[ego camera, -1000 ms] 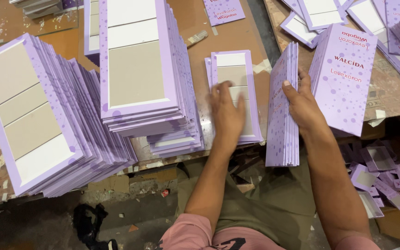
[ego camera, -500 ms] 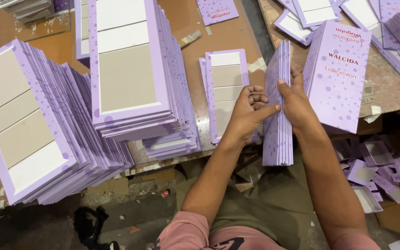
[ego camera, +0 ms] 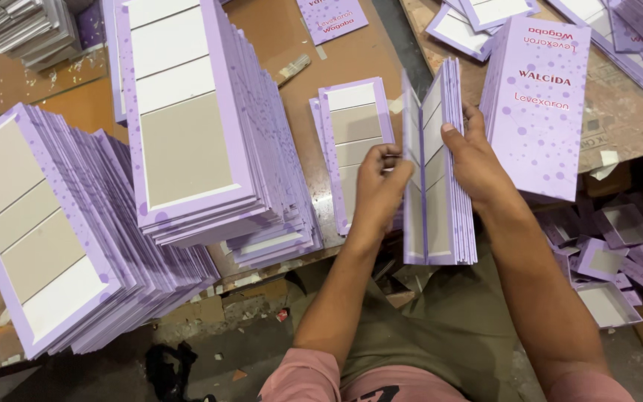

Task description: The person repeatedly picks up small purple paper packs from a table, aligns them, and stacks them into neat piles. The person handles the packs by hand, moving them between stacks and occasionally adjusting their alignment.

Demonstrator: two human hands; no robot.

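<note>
My right hand (ego camera: 478, 160) holds a small bundle of lilac cardboard panels (ego camera: 452, 201) upright on edge over my lap. My left hand (ego camera: 379, 186) pinches the front panel (ego camera: 414, 186) and peels it away from the bundle to the left. Just behind my left hand, a short flat pile of the same panels (ego camera: 351, 126) lies on the brown table (ego camera: 351, 52), grey-and-white face up.
Two tall fanned stacks of lilac panels (ego camera: 187, 126) (ego camera: 39, 231) fill the table's left. A printed lilac stack (ego camera: 537, 104) leans at my right. More panels (ego camera: 634, 37) lie at the back right. Small lilac trays (ego camera: 612, 260) litter the floor.
My left hand left the flat pile, came right to the upright bundle and now pulls its front panel off. The bundle has risen a little in my right hand.
</note>
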